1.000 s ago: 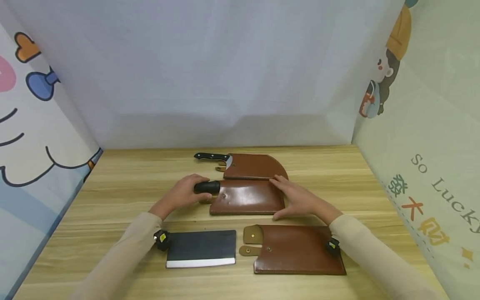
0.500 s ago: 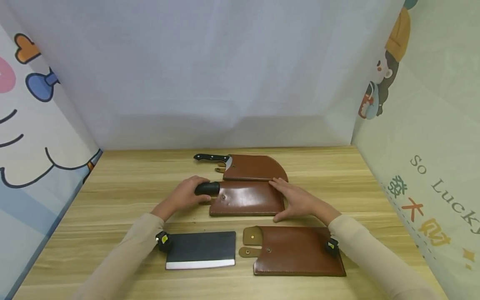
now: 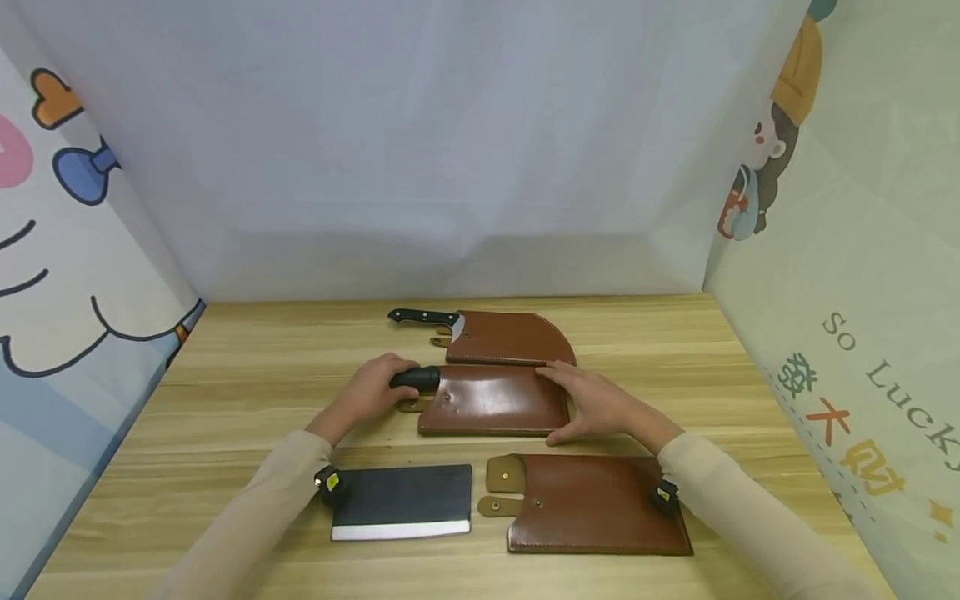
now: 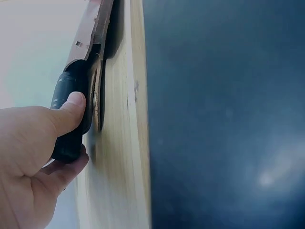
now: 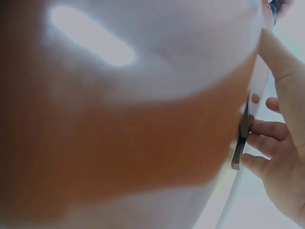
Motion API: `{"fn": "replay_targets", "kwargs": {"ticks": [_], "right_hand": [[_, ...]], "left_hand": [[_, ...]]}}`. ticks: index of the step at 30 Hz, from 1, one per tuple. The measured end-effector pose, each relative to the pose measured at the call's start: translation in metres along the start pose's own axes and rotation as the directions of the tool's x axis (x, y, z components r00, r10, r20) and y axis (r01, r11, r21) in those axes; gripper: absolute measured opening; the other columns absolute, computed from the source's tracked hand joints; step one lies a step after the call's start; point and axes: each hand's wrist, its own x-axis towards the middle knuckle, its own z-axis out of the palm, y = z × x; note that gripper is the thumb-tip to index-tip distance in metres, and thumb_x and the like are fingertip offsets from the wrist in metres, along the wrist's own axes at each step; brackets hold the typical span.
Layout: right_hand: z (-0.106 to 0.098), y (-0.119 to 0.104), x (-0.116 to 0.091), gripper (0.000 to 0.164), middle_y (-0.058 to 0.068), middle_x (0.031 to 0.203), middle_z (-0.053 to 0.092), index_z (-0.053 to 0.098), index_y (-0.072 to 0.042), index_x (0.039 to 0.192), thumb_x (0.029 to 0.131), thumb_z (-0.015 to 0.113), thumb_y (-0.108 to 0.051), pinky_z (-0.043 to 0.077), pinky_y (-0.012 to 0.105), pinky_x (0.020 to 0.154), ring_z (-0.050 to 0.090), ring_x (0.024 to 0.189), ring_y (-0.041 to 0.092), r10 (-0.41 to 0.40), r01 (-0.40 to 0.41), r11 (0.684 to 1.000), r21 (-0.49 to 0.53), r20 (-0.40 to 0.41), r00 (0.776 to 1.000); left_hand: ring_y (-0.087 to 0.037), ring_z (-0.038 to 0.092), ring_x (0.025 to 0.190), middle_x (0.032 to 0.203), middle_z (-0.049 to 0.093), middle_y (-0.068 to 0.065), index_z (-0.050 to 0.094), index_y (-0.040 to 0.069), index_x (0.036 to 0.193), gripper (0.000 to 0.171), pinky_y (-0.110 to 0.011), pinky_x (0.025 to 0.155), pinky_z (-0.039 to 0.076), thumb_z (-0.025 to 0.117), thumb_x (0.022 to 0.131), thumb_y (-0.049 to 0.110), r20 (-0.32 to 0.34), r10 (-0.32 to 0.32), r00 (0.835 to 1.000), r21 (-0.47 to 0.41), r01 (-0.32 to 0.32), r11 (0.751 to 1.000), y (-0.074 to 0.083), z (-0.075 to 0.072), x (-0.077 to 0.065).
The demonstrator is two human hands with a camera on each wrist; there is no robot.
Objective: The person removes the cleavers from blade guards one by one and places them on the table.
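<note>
A cleaver's black handle sticks out of a glossy brown leather sheath in the middle of the table. My left hand holds the handle, thumb on the near side; in the left wrist view, thumb and fingers go round this handle. Just below it, a strap of the sheath pokes out. My right hand spans the sheath's right end, fingers spread, fingertips touching its far corner and thumb by the near one. In the right wrist view, several fingers of the right hand touch the sheath's edge.
Behind lies another sheathed knife with a riveted black handle and a rounded sheath. Nearer are a dark rectangular blade with a bright edge and a larger brown sheath with its straps unfastened. Printed cloth walls surround the wooden table.
My left thumb has shifted up slightly along the handle, showing more of the strap below. The right hand stays at the sheath's end. The knives and sheaths lie as before.
</note>
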Motion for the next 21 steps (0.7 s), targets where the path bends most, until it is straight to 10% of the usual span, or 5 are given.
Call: {"fn": "replay_targets", "kwargs": {"ticks": [21], "right_hand": [[0.0016, -0.005, 0.0029, 0.115, 0.02, 0.162, 0.033, 0.031, -0.008, 0.16, 0.074, 0.086, -0.06, 0.034, 0.056, 0.116, 0.031, 0.15, 0.04, -0.004, 0.004, 1.0, -0.012, 0.033, 0.999]], "left_hand": [[-0.026, 0.066, 0.098, 0.114, 0.071, -0.014, 0.07, 0.004, 0.129, 0.041, -0.046, 0.082, 0.052, 0.078, 0.093, 0.022, -0.024, 0.08, 0.997, 0.019, -0.08, 0.997, -0.004, -0.0025, -0.0071]]}}
